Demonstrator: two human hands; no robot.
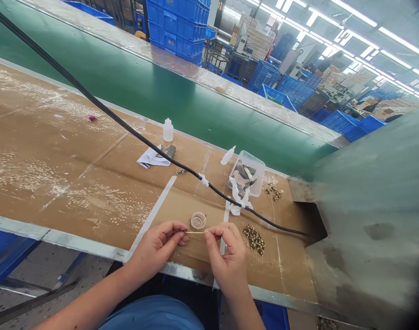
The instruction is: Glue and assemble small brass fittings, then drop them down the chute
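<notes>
My right hand [228, 252] is closed in a pinch on a thin, pale stick like a toothpick [196, 233]. The stick's other end reaches the fingertips of my left hand [161, 245], which are pinched together over a small dark piece too hidden to name. Just beyond the fingers, a small round clear dish [197, 221] sits on the cardboard [182, 201]. To the right of my right hand lies a pile of small black-and-gold pieces [253, 239].
A black cable [127, 127] slants across the bench. Behind it stand a white bottle [168, 130], a cloth [153, 157], a second small bottle [228, 156] and a clear tub [260, 170] of scraps. A metal panel [370, 220] bounds the right; a green belt [133, 78] runs beyond.
</notes>
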